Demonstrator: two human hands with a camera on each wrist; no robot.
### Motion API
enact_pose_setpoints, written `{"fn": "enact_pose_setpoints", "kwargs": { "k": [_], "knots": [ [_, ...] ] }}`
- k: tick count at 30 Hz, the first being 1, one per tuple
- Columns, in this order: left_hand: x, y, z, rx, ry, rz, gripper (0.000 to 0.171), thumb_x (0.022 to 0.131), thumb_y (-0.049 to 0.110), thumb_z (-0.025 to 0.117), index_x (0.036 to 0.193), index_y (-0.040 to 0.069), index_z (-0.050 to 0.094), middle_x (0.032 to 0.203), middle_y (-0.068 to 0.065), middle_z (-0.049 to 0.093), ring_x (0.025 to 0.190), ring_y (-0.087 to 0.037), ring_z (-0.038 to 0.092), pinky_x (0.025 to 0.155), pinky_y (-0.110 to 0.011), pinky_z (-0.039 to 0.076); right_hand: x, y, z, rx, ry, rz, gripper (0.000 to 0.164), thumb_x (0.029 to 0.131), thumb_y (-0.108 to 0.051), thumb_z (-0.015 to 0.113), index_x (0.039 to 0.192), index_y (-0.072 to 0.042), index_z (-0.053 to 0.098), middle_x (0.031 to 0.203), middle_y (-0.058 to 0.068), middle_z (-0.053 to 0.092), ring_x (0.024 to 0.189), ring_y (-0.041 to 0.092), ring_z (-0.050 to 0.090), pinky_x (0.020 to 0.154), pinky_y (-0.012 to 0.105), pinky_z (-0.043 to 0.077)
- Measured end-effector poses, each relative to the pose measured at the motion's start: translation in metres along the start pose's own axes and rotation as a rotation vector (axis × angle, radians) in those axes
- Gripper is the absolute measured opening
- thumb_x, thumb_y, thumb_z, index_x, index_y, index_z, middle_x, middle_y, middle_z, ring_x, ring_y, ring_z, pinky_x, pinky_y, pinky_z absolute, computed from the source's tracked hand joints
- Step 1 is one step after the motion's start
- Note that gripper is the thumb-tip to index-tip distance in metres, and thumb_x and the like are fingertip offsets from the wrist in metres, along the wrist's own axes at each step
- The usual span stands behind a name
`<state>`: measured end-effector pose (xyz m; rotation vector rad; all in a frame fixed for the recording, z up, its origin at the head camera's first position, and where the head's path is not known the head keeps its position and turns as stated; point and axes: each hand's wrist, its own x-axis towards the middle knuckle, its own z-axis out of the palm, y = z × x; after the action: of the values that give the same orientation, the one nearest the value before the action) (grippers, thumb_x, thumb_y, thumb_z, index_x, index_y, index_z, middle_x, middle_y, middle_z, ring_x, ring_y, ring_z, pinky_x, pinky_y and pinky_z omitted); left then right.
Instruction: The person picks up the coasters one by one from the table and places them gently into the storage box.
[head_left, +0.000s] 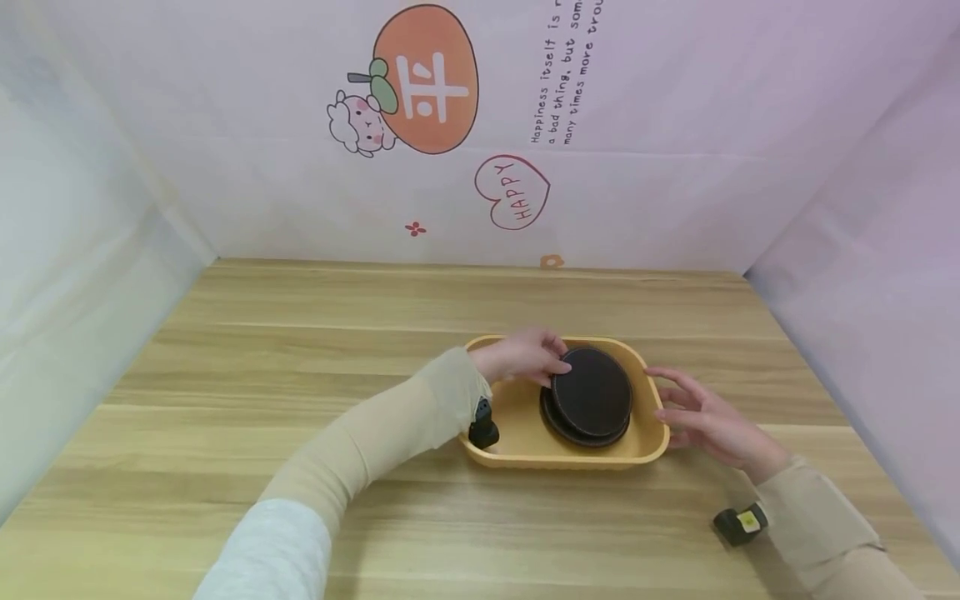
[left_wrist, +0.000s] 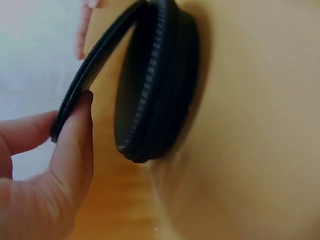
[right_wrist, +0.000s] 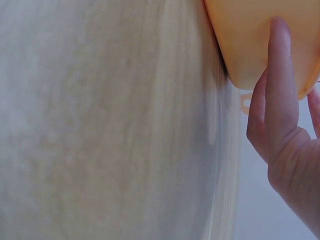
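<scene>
A shallow yellow plastic bin [head_left: 517, 425] holds a small pile of round dark coasters with stitched edges. My left hand [head_left: 528, 354] reaches over the bin and pinches the top coaster [head_left: 592, 392] by its edge, between thumb and fingers. In the left wrist view this coaster [left_wrist: 95, 62] is tilted up at the pinched side, away from the coasters [left_wrist: 160, 95] under it; its far edge is close to them. At the bin's right end my right hand [head_left: 705, 421] has its fingers extended against the outer wall and rim, as the right wrist view also shows.
The bin stands on a wood-grain table [head_left: 300, 383]. A printed white backdrop [head_left: 637, 192] rises behind the table, with pale sheets [head_left: 75, 250] at both sides. Each wrist carries a small black camera [head_left: 738, 525]; the left one hangs over the bin's left end.
</scene>
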<state>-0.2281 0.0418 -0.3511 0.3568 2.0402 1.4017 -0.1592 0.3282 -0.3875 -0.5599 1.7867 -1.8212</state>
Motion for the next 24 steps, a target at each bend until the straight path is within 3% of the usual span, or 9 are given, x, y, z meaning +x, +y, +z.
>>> {"fn": "enact_pose_setpoints", "kwargs": {
  "k": [4,9,15,20,24],
  "knots": [
    [-0.0006,-0.0041,0.0005,0.057,0.022,-0.012,0.032,0.09,0.003,0.061,0.12,-0.007,0.053,0.118,-0.018,0.056,0.087,-0.024,0.066,0.071,-0.026,0.058,-0.0003,0.0,0.0008,0.001,0.006,0.003,0.053,0.096,0.005,0.042,0.136,-0.03,0.038,0.118,-0.003,0.055,0.1,0.017,0.063,0.075,0.042,0.058],
    [-0.0003,-0.0087,-0.0035,0.097,0.03,-0.033,0.034,0.089,0.003,0.063,0.121,-0.006,0.056,0.118,-0.018,0.058,0.067,-0.013,0.061,0.064,-0.023,0.057,0.0004,-0.0002,0.0001,0.0,0.015,0.006,0.053,0.096,0.005,0.042,0.135,-0.03,0.038,0.12,-0.004,0.055,0.101,0.017,0.063,0.075,0.042,0.058],
    [-0.0038,-0.0074,-0.0047,0.156,0.027,-0.042,0.036,0.087,0.001,0.065,0.121,-0.006,0.058,0.123,-0.019,0.058,0.067,-0.013,0.061,0.063,-0.023,0.057,0.0008,0.0,-0.0002,-0.003,0.012,0.007,0.053,0.096,0.005,0.042,0.135,-0.03,0.038,0.12,-0.004,0.055,0.101,0.017,0.063,0.075,0.042,0.058],
    [-0.0047,-0.0073,-0.0039,0.191,0.038,-0.052,0.036,0.085,0.0,0.067,0.119,-0.006,0.06,0.114,-0.019,0.064,0.072,-0.017,0.065,0.062,-0.024,0.057,0.001,0.0003,0.0001,0.0,0.006,0.007,0.053,0.096,0.005,0.041,0.136,-0.029,0.037,0.12,-0.003,0.054,0.101,0.017,0.063,0.075,0.043,0.058],
    [-0.0047,-0.0079,-0.004,0.212,0.045,-0.057,0.035,0.083,0.0,0.069,0.118,-0.006,0.061,0.109,-0.018,0.065,0.065,-0.016,0.063,0.062,-0.025,0.058,0.0009,0.0011,-0.0002,0.004,0.0,0.005,0.053,0.096,0.005,0.041,0.136,-0.029,0.036,0.121,-0.003,0.054,0.102,0.018,0.063,0.076,0.043,0.058]
  ]
}}
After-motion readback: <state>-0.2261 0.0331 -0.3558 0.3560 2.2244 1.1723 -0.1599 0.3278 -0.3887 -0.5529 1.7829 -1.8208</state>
